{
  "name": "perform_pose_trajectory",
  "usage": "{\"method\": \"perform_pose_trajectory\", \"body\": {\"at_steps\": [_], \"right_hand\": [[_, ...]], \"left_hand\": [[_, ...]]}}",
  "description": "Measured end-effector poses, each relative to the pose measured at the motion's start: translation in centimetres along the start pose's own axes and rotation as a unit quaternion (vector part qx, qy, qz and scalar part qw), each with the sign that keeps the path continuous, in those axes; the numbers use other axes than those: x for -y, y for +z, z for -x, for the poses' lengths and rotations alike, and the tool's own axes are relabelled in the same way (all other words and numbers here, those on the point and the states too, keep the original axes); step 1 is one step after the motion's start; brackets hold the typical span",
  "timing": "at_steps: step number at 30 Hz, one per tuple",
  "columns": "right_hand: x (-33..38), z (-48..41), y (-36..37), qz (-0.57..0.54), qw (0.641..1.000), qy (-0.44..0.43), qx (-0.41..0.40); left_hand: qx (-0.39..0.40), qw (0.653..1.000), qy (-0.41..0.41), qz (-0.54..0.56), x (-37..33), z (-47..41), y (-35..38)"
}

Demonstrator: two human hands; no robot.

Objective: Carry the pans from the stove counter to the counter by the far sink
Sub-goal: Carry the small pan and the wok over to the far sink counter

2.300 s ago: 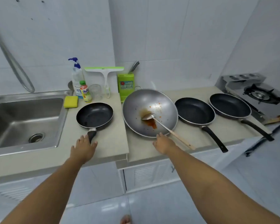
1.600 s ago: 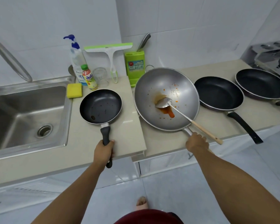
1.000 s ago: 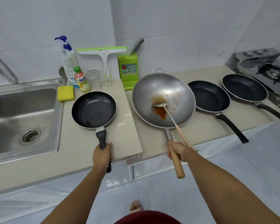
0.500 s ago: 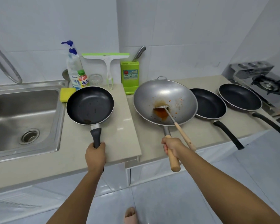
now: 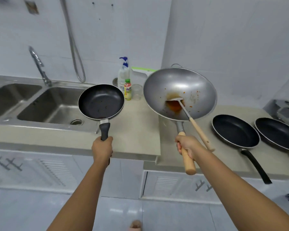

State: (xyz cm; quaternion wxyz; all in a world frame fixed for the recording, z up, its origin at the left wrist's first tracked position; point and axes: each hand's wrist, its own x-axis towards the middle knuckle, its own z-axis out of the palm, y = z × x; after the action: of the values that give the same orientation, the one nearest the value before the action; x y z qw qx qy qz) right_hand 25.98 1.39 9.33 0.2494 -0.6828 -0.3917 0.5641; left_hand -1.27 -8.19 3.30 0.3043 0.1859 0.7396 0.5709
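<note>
My left hand (image 5: 101, 149) grips the black handle of a small black frying pan (image 5: 101, 101), held up in the air above the counter edge by the sink. My right hand (image 5: 186, 147) grips the wooden handle of a large steel wok (image 5: 180, 93), also lifted and tilted toward me. Orange sauce and a metal spatula (image 5: 192, 121) with a wooden handle lie inside the wok. Two more black frying pans (image 5: 234, 131) (image 5: 278, 133) rest on the beige counter (image 5: 137, 130) at the right, handles pointing toward me.
A double steel sink (image 5: 45, 104) with a tap (image 5: 38, 65) and hose fills the left. A soap pump bottle (image 5: 123, 72), a small drink bottle (image 5: 128, 91) and a glass stand behind the pans. The stove (image 5: 285, 109) is at the far right; white cabinets are below.
Both hands have raised their pans off the counter, the wok tilting toward me. The view has pulled back and shifted left, showing the second sink basin.
</note>
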Motion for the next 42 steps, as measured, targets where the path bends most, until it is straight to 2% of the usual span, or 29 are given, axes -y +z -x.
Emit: {"method": "perform_pose_trajectory", "body": {"at_steps": [11, 22, 33, 42], "right_hand": [[-2.8, 7.2, 10.8, 0.155, 0.973, -0.066, 0.158], [-4.5, 13.0, 27.2, 0.277, 0.909, -0.09, 0.299], [-5.7, 21.6, 50.7, 0.344, 0.852, -0.112, 0.378], [-5.3, 28.3, 67.9, 0.358, 0.821, -0.097, 0.433]], "left_hand": [[-0.173, 0.984, -0.043, 0.029, 4.6, 7.7, -16.1], [-0.337, 0.932, -0.1, 0.089, 8.3, 10.7, -30.2], [-0.427, 0.884, -0.143, 0.123, 12.1, 7.3, -50.0], [-0.452, 0.874, -0.148, 0.104, 11.2, 0.6, -63.6]]}}
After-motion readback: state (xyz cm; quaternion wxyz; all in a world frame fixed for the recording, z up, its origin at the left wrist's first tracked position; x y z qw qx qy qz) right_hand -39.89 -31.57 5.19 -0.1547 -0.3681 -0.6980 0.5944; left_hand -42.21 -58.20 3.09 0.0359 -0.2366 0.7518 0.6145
